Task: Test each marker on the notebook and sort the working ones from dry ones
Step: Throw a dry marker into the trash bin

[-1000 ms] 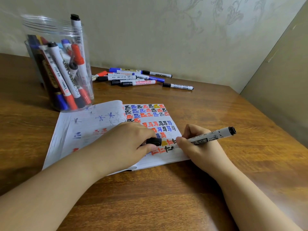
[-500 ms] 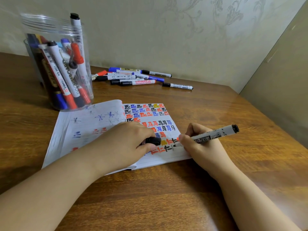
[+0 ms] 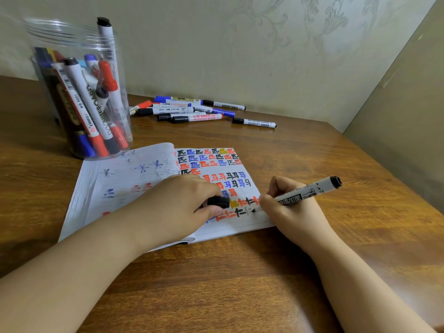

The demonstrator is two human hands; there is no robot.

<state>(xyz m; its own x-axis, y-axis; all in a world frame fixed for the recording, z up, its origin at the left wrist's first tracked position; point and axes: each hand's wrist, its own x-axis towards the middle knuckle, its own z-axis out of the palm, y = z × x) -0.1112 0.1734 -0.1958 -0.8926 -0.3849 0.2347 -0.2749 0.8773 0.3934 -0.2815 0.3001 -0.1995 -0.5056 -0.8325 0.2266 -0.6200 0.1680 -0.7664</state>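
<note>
Marker (image 3: 304, 193) is pinched tight in the right hand (image 3: 290, 207), tip on the near right of the notebook (image 3: 120, 186). Left hand (image 3: 173, 207) curls around its black cap (image 3: 218, 202). Pushing hard could slide the page or smear wet ink.

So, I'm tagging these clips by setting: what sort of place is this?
Probably a home desk in a room corner: a wooden table pushed against patterned wallpaper, with a marked-up notebook and a clear jar of markers.
</note>
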